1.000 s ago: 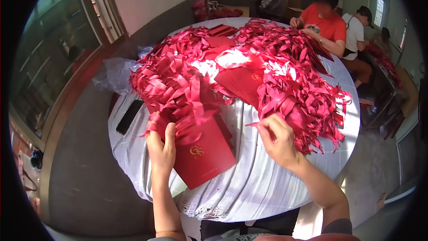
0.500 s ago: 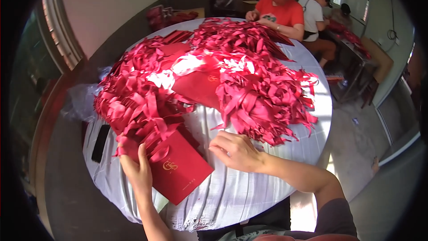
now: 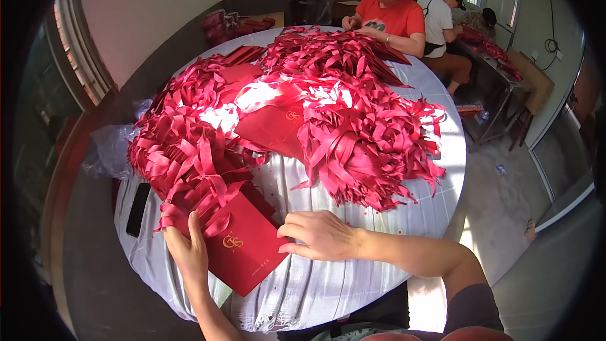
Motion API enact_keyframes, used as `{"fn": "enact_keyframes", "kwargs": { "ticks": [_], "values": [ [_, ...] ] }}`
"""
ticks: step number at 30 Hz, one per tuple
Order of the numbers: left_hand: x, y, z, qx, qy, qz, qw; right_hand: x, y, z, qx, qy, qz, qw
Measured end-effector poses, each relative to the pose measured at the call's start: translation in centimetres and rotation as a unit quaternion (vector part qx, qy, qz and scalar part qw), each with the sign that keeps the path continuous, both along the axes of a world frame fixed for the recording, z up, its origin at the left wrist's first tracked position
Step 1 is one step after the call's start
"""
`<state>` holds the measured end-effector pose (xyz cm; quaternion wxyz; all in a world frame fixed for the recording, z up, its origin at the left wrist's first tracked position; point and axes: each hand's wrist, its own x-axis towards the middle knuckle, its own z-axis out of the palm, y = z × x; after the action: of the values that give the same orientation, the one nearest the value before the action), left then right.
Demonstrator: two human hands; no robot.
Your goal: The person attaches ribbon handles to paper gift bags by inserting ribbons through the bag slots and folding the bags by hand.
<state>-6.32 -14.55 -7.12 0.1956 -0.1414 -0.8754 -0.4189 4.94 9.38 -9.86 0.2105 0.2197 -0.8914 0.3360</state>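
Note:
A flat red paper gift bag (image 3: 247,244) with a gold emblem lies slanted on the near side of the round table. My left hand (image 3: 189,254) grips its upper left side by the red ribbon (image 3: 218,224), thumb on top and the other fingers partly hidden. My right hand (image 3: 323,235) is bent at the knuckles, its closed fingertips at the bag's right edge. Just beyond the left hand is a heap of similar bags with loose red ribbons (image 3: 189,158). Whether the top bag is apart from those beneath it, I cannot tell.
Another large ribbon heap (image 3: 372,145) covers the table's right side, and a red bag (image 3: 271,127) lies between the heaps. A black phone-like object (image 3: 138,209) rests at the left on the white tablecloth (image 3: 303,297). Across the table a person in red (image 3: 394,16) works; others are farther back.
My right hand has moved left and slightly nearer, reaching the bag's right edge. My left hand keeps its grip. The view has shifted slightly.

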Motion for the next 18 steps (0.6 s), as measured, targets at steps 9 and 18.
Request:
{"fn": "enact_keyframes", "kwargs": {
  "ticks": [9,18],
  "values": [
    [-0.4,0.2,-0.9,-0.047,0.095,0.021,0.994,-0.6,0.2,-1.1,0.025,0.006,0.009,1.000],
    [1.4,-1.1,2.3,-0.209,0.014,0.107,0.972,-3.9,7.0,-1.9,0.260,0.055,-0.270,0.925]
  ]
}}
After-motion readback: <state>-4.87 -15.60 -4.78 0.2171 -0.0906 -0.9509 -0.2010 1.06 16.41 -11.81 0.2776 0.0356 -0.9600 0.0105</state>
